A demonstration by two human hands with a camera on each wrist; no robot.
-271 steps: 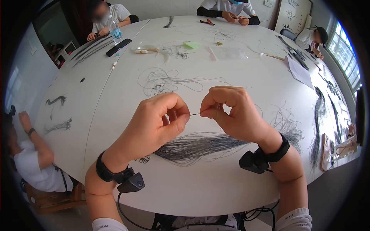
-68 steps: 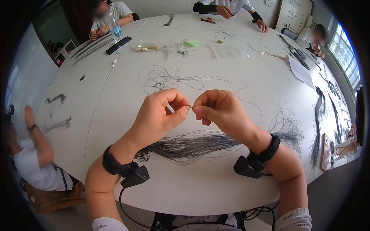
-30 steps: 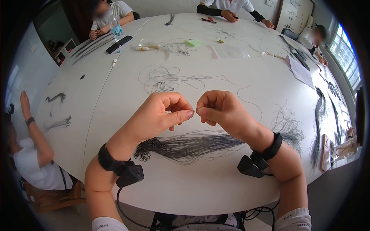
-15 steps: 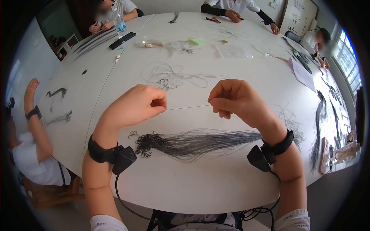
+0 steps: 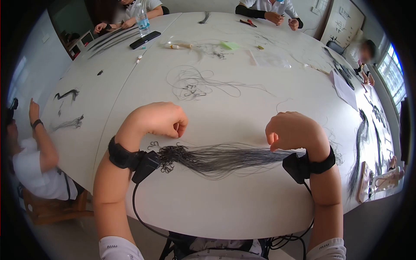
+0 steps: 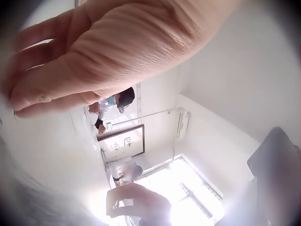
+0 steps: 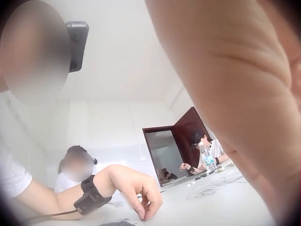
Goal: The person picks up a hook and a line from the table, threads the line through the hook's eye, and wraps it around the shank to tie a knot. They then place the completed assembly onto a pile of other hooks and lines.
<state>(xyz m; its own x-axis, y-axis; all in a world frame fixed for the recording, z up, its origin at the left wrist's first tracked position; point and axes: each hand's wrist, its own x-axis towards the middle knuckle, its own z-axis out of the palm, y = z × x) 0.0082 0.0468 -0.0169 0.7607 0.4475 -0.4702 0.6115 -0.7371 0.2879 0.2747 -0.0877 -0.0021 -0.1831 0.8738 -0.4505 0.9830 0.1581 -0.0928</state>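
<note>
On the desk (image 5: 216, 206), beneath your left hand (image 5: 162, 118) and right hand (image 5: 297, 129), now lower and farther apart, lies the bundle of strands (image 5: 234, 159), suggesting a laying-down step, each grip narrow, contents impossible to tell.

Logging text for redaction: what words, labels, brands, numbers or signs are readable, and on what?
"miu": right sleeve.
Left sleeve: short lettering, not clear enough to quote.
Bottle label: too small to read.
Framed sign: characters too blurred to read.
</note>
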